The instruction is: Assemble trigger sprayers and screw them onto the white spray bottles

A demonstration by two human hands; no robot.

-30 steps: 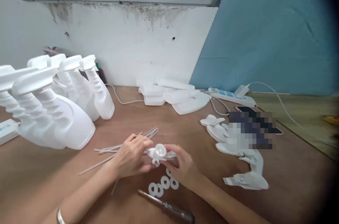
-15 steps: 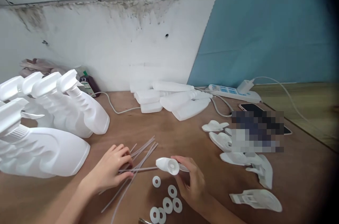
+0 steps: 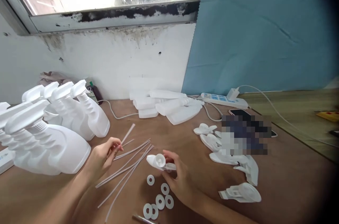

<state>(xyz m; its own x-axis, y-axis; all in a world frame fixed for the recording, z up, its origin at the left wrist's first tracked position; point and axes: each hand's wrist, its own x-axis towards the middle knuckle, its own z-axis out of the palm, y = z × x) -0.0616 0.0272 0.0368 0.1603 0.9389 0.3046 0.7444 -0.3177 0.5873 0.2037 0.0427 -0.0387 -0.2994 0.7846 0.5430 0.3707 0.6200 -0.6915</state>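
My left hand (image 3: 106, 155) pinches a thin white tube (image 3: 129, 133), whose free end points up and away to the right. In my right hand (image 3: 181, 178) is a white spray head (image 3: 161, 161), turned so that its round collar faces me. Several more tubes (image 3: 124, 178) lie loosely crossed on the table between my two hands. Below the spray head are several flat white washers (image 3: 160, 201), one of them a little apart from the others. The tip of a screwdriver (image 3: 143, 219) shows at the bottom edge.
Several white spray bottles (image 3: 60, 146) with heads on stand at the left. White bottles (image 3: 172, 106) lie by the wall. Loose spray heads (image 3: 241, 193) are on the right, near a phone (image 3: 242, 114) and a power strip (image 3: 225, 100). A cable (image 3: 116, 114) crosses the back.
My left hand has left the spray head, reached to the tubes and lifted one. A washer now lies apart on the table below the spray head. My right hand keeps holding the spray head.
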